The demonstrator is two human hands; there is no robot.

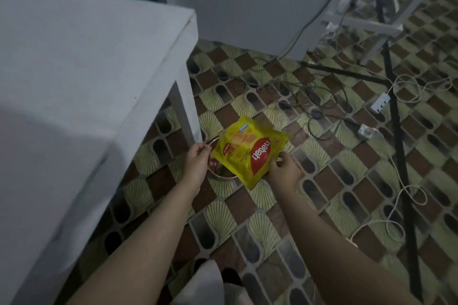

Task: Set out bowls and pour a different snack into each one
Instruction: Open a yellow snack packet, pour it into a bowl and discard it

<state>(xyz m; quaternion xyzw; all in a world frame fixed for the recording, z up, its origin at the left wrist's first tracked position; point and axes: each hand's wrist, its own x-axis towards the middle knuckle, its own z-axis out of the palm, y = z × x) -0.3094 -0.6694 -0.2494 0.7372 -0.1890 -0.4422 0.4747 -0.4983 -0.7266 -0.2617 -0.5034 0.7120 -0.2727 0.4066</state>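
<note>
Both hands hold a yellow snack bag (249, 149) low over the patterned floor (285, 218), just right of the white tabletop (74, 69). The left hand (197, 159) pinches the bag's left edge; the right hand (285, 171) grips its lower right edge. The bag, with its red logo upside down, is tilted. Beneath it, mostly hidden, a metal bowl (218, 177) sits on the floor beside the table leg (184, 111). Cables (401, 195) and 2 power strips lie farther right.

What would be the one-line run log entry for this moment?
both hands hold yellow snack bag | left hand | right hand | metal bowl on floor underneath | bag unopened
</note>
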